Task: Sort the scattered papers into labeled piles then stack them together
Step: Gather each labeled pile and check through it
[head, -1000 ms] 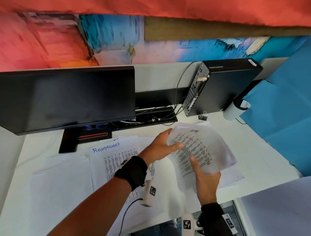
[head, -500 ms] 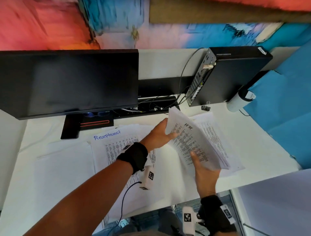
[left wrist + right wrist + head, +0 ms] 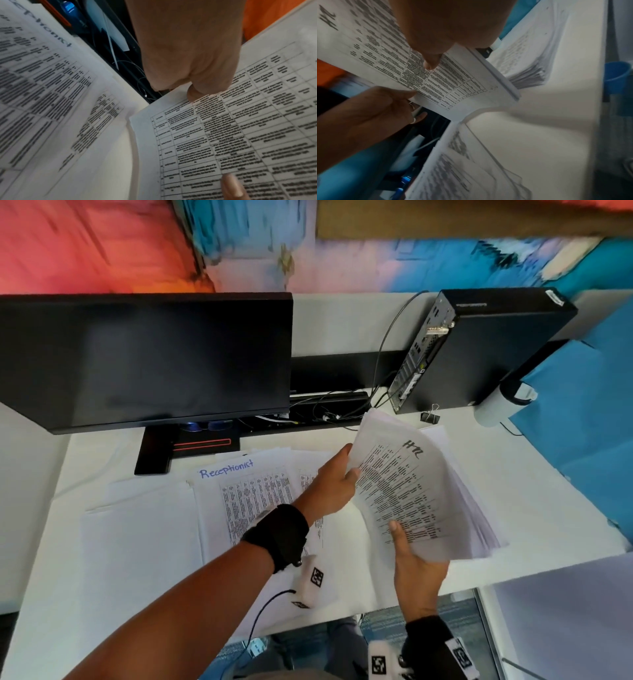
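A thick stack of printed sheets marked "HR" (image 3: 414,494) is held tilted above the white desk (image 3: 534,508), right of centre. My left hand (image 3: 337,482) pinches its left edge, thumb on the top sheet (image 3: 193,94). My right hand (image 3: 416,563) grips the near edge from below, thumb (image 3: 431,62) lying on the printed table. Flat on the desk to the left lies the pile labelled "Receptionist" (image 3: 239,491), with more white sheets (image 3: 144,542) spread beside it. Under the raised stack another heap of papers (image 3: 527,65) rests on the desk.
A black monitor (image 3: 147,361) stands at the back left and a black computer case (image 3: 479,350) at the back right, cables between them. A binder clip (image 3: 430,416) lies by the case. Blue sheeting (image 3: 589,422) hangs on the right. A blue cup (image 3: 616,77) shows past the desk edge.
The HR stack has lifted and tipped more upright, away from the papers under it. Both hands kept their hold and rose slightly with it.
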A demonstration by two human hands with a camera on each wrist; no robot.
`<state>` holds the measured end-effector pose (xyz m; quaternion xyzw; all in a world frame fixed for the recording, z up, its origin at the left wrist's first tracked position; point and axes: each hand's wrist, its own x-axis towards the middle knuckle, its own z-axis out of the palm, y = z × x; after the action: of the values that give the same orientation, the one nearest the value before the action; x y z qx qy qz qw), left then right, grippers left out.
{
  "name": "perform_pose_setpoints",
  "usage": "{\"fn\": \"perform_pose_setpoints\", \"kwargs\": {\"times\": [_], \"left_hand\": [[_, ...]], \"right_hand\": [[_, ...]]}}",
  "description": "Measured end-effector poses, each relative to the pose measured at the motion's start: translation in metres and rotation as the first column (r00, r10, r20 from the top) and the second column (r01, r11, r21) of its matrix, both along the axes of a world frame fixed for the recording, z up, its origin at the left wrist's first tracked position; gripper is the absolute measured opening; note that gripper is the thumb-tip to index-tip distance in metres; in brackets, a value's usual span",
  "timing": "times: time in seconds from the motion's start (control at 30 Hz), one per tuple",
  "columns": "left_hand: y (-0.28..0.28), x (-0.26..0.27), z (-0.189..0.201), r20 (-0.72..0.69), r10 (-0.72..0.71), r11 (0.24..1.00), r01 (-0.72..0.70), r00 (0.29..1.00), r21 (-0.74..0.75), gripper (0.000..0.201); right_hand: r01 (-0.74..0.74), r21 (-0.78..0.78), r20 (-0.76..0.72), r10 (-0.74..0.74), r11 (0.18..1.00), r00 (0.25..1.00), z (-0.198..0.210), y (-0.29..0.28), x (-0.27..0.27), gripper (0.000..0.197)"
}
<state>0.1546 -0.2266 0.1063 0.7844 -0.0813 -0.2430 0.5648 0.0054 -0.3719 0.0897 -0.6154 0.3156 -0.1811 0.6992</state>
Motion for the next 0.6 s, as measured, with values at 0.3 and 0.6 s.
{"fn": "perform_pose_setpoints", "kwargs": {"times": [0.3,0.6], "left_hand": [[0.004,-0.008,-0.021,-0.001,0.006,1.0,-0.006,1.0,0.021,0.046],[0.002,-0.019,-0.031,0.033,-0.09,0.98,0.083,0.995,0.181,0.045]], "right_hand": [[-0.086,-0.005,-0.23,0.083,0.996,0.97,-0.025,-0.005,-0.014,0.037],[-0.245,-0.144,-0.301,0.193,0.959,0.934,-0.001,-0.048,-0.028,0.023]]}}
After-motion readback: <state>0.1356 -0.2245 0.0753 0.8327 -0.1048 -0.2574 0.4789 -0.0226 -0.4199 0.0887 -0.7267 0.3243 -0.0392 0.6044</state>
